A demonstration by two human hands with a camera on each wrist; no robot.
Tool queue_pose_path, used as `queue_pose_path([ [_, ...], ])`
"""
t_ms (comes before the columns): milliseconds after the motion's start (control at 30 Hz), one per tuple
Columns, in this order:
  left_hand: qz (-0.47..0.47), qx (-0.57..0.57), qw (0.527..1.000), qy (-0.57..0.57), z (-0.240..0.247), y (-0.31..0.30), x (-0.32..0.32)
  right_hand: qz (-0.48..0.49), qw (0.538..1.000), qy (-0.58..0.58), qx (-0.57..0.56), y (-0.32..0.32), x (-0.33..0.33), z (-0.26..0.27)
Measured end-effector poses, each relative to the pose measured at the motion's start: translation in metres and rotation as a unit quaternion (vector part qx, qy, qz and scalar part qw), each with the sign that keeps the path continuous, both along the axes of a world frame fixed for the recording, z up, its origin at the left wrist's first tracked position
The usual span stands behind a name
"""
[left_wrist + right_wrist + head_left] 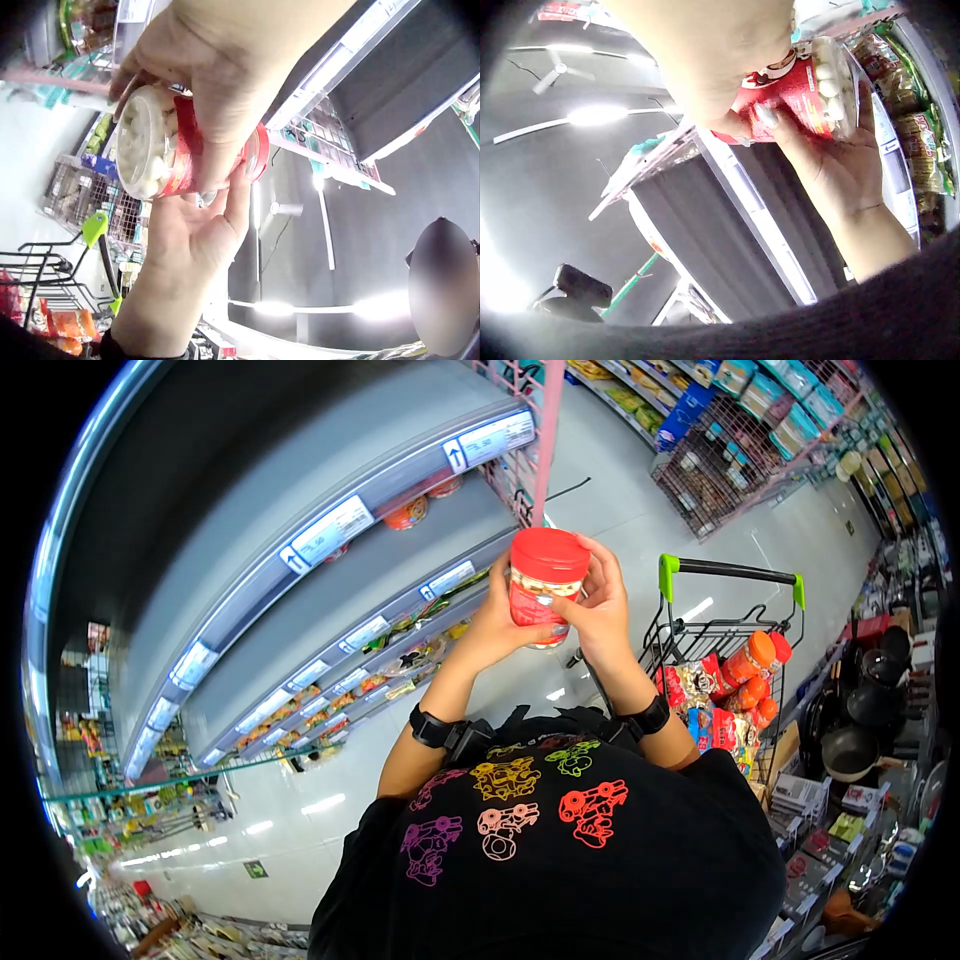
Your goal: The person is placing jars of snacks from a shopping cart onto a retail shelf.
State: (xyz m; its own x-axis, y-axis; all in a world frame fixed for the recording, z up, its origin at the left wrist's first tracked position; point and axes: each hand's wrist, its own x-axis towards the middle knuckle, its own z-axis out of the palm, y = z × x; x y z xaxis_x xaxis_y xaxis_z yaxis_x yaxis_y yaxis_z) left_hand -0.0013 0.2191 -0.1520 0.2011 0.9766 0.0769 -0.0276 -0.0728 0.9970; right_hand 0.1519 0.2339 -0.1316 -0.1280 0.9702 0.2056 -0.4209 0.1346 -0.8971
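Observation:
A clear jar with a red lid and red label is held between both hands, lid upward, in front of the chest. The left hand grips its left side and lower part, the thumb across the label. The right hand curls round the right side, its thumb on the label. In the left wrist view the jar shows pale round pieces through its base, with the left hand and right hand about it. The right wrist view shows the jar's label between the left hand and right hand.
A shopping cart with several orange-lidded jars and snack bags stands at the right. Grey shelves with price labels and a few tubs run along the left. Pans hang at the far right; a wire bin stands behind.

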Motion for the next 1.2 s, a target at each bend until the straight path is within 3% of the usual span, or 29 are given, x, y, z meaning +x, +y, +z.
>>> queue_pose_path([
  [200,0.124,0.032,0.985,0.115,0.002,-0.019,-0.02,0.029,0.993,-0.071,0.087,0.005,-0.039,-0.008],
  [300,0.154,0.065,0.983,0.081,-0.004,-0.025,-0.047,0.093,0.986,-0.068,0.124,0.013,-0.051,-0.014],
  [367,0.125,0.037,0.989,-0.064,-0.012,-0.03,-0.072,0.154,0.98,-0.044,0.122,0.022,-0.06,-0.019],
  [500,0.151,-0.028,0.978,-0.141,-0.026,-0.045,-0.108,0.273,0.949,-0.123,0.098,0.031,-0.085,-0.028],
  [667,0.208,-0.044,0.952,-0.222,-0.031,-0.062,-0.121,0.316,0.925,-0.172,0.121,0.035,-0.12,-0.027],
  [800,0.273,-0.025,0.92,-0.281,-0.048,-0.075,-0.144,0.295,0.918,-0.225,0.14,0.058,-0.167,-0.039],
  [900,0.317,-0.013,0.893,-0.319,-0.047,-0.092,-0.153,0.194,0.871,-0.399,0.212,0.081,-0.21,-0.047],
  [933,0.33,-0.009,0.887,-0.322,-0.05,-0.098,-0.159,0.132,0.876,-0.39,0.251,0.085,-0.227,-0.052],
  [1067,0.372,-0.005,0.872,-0.318,-0.06,-0.119,-0.178,0.151,0.84,-0.439,0.28,0.109,-0.282,-0.05],
  [1100,0.378,-0.007,0.871,-0.315,-0.06,-0.123,-0.182,0.116,0.829,-0.422,0.349,0.12,-0.298,-0.057],
  [1200,0.382,-0.029,0.855,-0.349,-0.058,-0.133,-0.193,0.05,0.842,-0.337,0.418,0.124,-0.305,-0.058],
])
